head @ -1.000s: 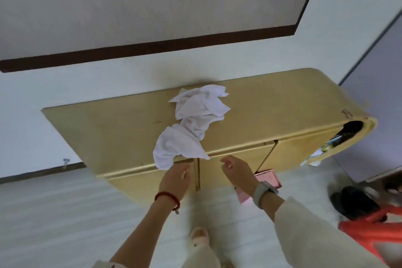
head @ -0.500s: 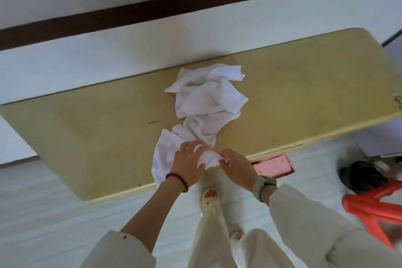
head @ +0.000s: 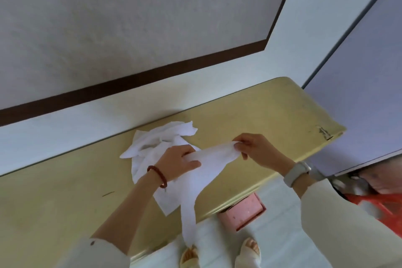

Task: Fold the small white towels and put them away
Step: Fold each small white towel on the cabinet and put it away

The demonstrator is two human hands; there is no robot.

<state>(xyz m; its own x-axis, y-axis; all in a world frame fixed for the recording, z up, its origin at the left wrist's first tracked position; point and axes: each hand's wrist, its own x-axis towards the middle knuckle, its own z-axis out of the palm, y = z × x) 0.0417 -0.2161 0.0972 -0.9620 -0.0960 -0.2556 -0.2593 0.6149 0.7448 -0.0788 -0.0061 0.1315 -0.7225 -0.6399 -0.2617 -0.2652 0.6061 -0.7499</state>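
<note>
Both hands grip one small white cloth towel [head: 208,165], lifted clear of the long yellow-tan wooden cabinet top [head: 250,119]. The left hand [head: 177,162] (red bead bracelet at the wrist) has fingers and thumb curled over the towel's left part; the right hand [head: 253,149] (pale grey watch on the wrist) pinches the towel's right edge between thumb and fingertips. Between the two grips the cloth is stretched into a band, and a loose tail hangs down past the cabinet's near edge toward the pale floor.

Half a second earlier both hands lay low on the near end of the heap, at the cabinet's near edge; a full second earlier they had not yet reached it. Now one towel has been drawn out and raised, which suggests that separation is finished and that spreading for the first fold is the step in hand. No towel appears folded yet, so the task is judged to be near its start.

A crumpled pile of white towels [head: 156,139] lies on the cabinet top, behind and left of the left hand, seemingly touching it. A pink rectangular box [head: 243,211] sits on the floor just below the near edge. An orange-red plastic object [head: 378,204] lies at far right.
</note>
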